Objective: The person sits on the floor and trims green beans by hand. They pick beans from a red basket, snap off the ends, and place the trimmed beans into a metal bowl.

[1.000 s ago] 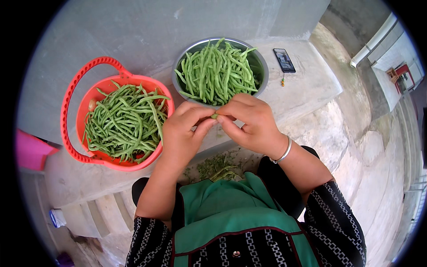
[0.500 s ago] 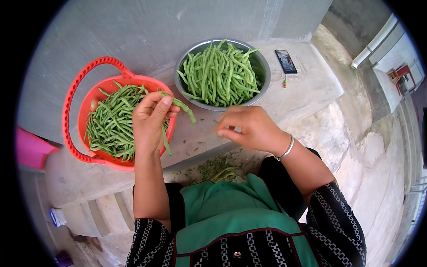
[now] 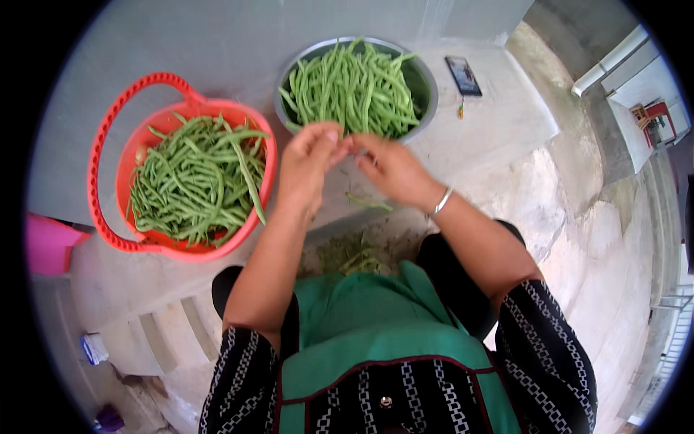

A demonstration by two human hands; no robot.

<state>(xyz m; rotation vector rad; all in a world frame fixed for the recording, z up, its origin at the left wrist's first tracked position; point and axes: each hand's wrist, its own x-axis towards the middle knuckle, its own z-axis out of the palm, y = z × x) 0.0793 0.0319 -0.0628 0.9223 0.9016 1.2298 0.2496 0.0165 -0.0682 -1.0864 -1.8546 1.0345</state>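
Observation:
My left hand (image 3: 307, 163) and my right hand (image 3: 396, 170) meet fingertip to fingertip just in front of a metal basin (image 3: 431, 108). Both have their fingers pinched closed; whatever is between them is hidden and blurred. A thin green bean piece (image 3: 370, 202) shows below the fingers, and I cannot tell whether it lies on the ledge or is falling. Heaped green beans (image 3: 350, 90) fill the basin. To the left, a red plastic basket (image 3: 269, 163) with a raised handle holds more green beans (image 3: 191, 181), one long bean hanging over its right rim.
Basket and basin stand on a concrete ledge (image 3: 499, 83) against a grey wall. A phone (image 3: 463, 76) with a small charm lies right of the basin. Bean scraps (image 3: 350, 254) litter the ground before my green apron (image 3: 361, 311). A pink container (image 3: 50, 246) stands far left.
My left hand has moved right, away from the red basket, to meet my right hand. The bean that showed in my left fingers is out of them; a piece now shows below the hands.

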